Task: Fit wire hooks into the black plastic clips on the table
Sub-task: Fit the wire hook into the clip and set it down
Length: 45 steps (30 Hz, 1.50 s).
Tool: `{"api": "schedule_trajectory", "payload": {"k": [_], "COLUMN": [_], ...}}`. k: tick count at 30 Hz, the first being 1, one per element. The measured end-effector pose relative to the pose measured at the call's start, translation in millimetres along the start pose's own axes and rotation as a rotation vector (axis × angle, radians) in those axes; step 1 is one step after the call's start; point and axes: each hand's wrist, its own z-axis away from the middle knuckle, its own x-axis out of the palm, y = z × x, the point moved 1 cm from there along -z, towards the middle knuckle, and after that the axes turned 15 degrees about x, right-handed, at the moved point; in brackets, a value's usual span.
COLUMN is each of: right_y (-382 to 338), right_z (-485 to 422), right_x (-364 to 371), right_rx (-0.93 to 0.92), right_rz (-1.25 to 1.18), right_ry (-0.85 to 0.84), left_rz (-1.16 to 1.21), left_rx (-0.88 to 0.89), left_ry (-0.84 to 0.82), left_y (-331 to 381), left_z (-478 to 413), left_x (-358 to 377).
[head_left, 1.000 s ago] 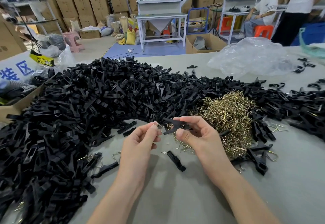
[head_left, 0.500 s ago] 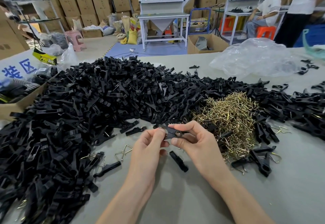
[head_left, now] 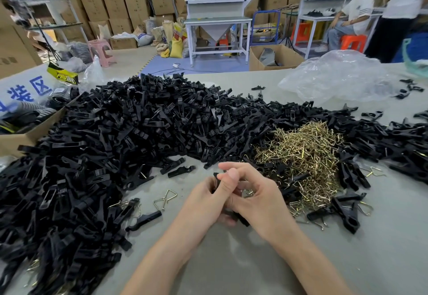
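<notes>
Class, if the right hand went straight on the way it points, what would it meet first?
The left hand, which the right hand touches around a black clip; beyond that, likely the loose clips, though depth is unclear.

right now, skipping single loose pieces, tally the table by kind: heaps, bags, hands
black clip heap: 1
gold wire hook heap: 1
clear plastic bag: 1
hands: 2, left hand and right hand, both holding one clip
total: 5

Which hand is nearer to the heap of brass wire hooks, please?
Right. The right hand sits at the near-left edge of the heap; the left hand lies beyond it, farther left.
</notes>
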Motion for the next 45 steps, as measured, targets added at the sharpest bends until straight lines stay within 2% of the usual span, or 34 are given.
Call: {"api": "schedule_trajectory", "payload": {"k": [7,25,37,45], "right_y": [1,0,4,6], "right_z": [2,5,3,1], "right_x": [8,5,3,2], "right_rx": [0.000,0.012,-0.008,-0.009], "right_rz": [-0.031,0.045,0.025,0.047], "right_ry": [-0.070,-0.063,-0.084,-0.060], "left_rz": [0.078,0.134,0.050,0.082], "left_rx": [-0.041,-0.021,-0.027,-0.039], "left_ry": [-0.063,-0.290,-0.158,-0.108], "left_y": [5,9,-1,0], "left_z": [-2,1,-2,-3], "left_x": [1,-11,-10,-7]}}
